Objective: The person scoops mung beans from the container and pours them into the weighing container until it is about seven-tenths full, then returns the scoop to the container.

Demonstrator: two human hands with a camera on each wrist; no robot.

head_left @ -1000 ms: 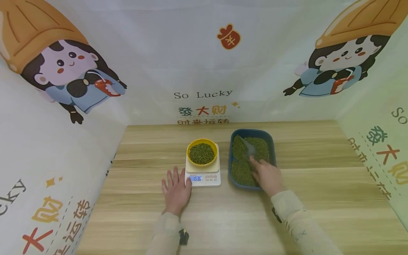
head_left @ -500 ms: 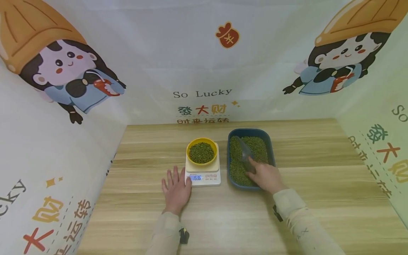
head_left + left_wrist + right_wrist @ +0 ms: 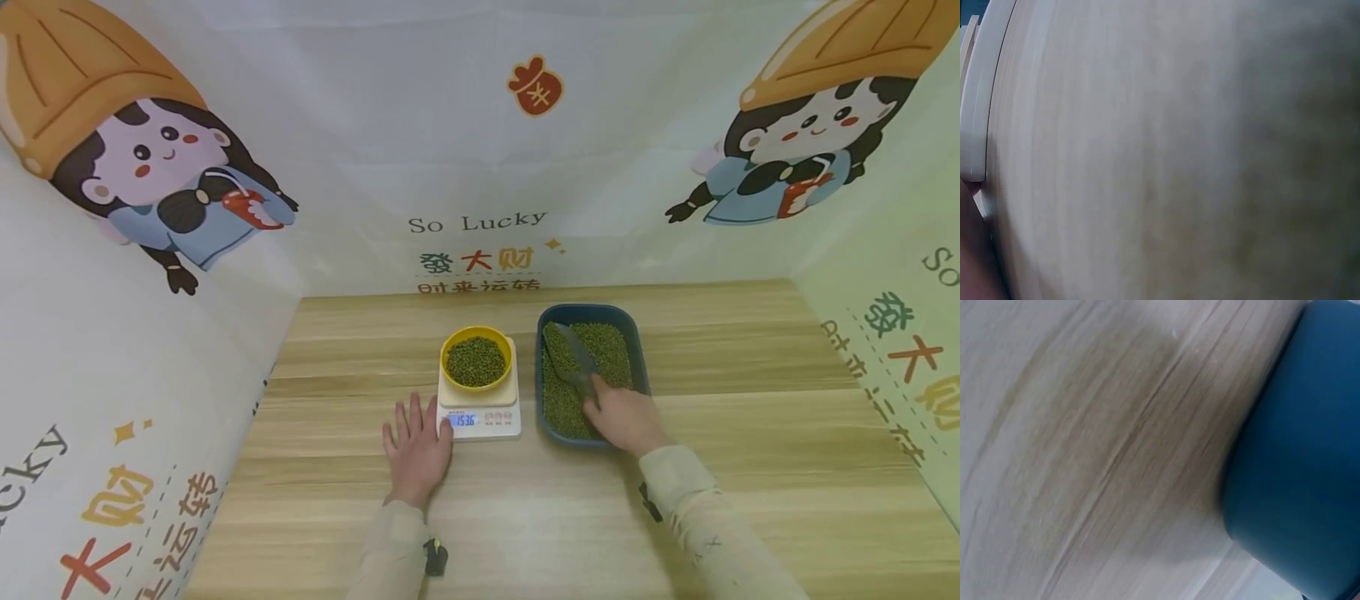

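Note:
My right hand (image 3: 628, 419) grips the handle of a grey, see-through scoop (image 3: 574, 354) inside a blue tub (image 3: 637, 350). Small green beans (image 3: 564, 410) fill the tub, and some lie in the scoop. To the left, a yellow bowl (image 3: 447, 380) holding more green beans sits on a white kitchen scale (image 3: 504, 429), whose display reads 153.6. My left hand (image 3: 418, 457) lies palm down with fingers spread on the table, its thumb at the scale's front left corner. In the right wrist view only the tub's outer wall (image 3: 1297, 462) and the tabletop show.
The wood-grain table (image 3: 330, 467) runs back to a printed white cloth (image 3: 360, 150), which also lines both sides. A narrow strip of table separates the scale from the tub. In the left wrist view the scale's edge (image 3: 979, 119) shows at far left.
The scoop in my right hand has shifted and turned in the tub, and beans now show in it. My left hand, the bowl and the scale reading are unchanged.

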